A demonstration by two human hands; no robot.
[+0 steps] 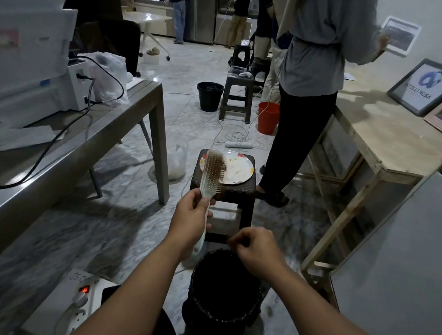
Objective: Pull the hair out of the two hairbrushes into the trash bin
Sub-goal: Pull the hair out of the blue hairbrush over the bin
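I saw the left hand (191,218) gripping the hairbrush (211,176) handle; right hand (256,248) fingers pinched together above the trash bin (224,293); contents indiscernible.

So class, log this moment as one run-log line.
left hand: holds hairbrush | hair: in bristles | right hand: pinching above trash bin, contents unclear

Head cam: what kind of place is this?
Probably a shared workroom or office set up for recording chores, not a home. A printer sits on a metal table, framed posters lean on a plywood bench, and several other people stand at stools and buckets.
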